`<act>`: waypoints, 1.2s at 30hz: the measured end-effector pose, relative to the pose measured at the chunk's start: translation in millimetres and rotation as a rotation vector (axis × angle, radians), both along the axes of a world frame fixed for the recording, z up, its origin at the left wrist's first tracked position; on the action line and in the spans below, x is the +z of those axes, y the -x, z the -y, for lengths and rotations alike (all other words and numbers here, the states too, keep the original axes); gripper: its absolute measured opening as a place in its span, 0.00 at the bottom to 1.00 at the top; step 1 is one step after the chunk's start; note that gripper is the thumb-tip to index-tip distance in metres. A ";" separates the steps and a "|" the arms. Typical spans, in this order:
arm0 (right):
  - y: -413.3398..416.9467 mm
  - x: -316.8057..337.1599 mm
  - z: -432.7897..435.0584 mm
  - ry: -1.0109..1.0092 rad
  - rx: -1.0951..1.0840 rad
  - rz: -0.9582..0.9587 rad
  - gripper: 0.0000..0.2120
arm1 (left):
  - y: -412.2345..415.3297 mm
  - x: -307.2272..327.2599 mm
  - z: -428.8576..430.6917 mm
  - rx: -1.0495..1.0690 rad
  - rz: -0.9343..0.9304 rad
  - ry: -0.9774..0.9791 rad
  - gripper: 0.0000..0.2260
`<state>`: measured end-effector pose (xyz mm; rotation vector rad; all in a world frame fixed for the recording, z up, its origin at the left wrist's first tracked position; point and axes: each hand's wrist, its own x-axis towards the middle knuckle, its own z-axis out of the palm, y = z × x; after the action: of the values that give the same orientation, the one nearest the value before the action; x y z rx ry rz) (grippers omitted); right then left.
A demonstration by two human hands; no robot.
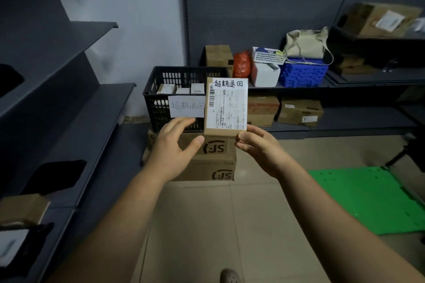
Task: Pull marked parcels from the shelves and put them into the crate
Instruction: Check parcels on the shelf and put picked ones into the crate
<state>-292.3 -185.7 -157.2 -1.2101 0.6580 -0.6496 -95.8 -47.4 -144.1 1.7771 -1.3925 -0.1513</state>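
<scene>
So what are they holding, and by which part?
A small labelled parcel, pinched at a bottom corner by the right hand; the left hand is open beside it.

crate (174,69) partly behind parcel (226,132), label (230,103) print unreadable

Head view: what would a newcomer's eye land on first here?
The small cardboard parcel held up mid-frame, its white label topped with bold handwritten characters; the right hand pinches its lower corner, with the left hand open beside it. Just behind stands the black crate, bearing a paper sign with matching handwriting and perched on stacked cardboard boxes. A bright green sheet on the floor at right also pulls the eye.
</scene>
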 end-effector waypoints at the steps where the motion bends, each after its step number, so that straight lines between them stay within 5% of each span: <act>1: -6.1 -2.0 15.1 -0.007 0.000 0.008 0.35 | -6.7 -1.6 15.1 0.009 0.004 -0.006 0.21; 14: -98.3 -6.5 193.0 -0.028 0.094 0.020 0.18 | -94.1 6.6 173.8 0.151 -0.045 -0.040 0.21; 30: -258.6 -29.7 365.4 0.028 -0.016 -0.113 0.15 | -269.0 -22.3 352.9 0.057 -0.067 -0.093 0.21; 36: -293.2 -53.8 427.3 -0.001 0.019 -0.180 0.24 | -305.5 -41.4 414.6 0.030 -0.051 -0.161 0.22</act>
<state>0.9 -613.0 -211.0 -1.2823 0.7957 -0.5288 209.7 -461.9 -185.5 1.9116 -1.3484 -0.2973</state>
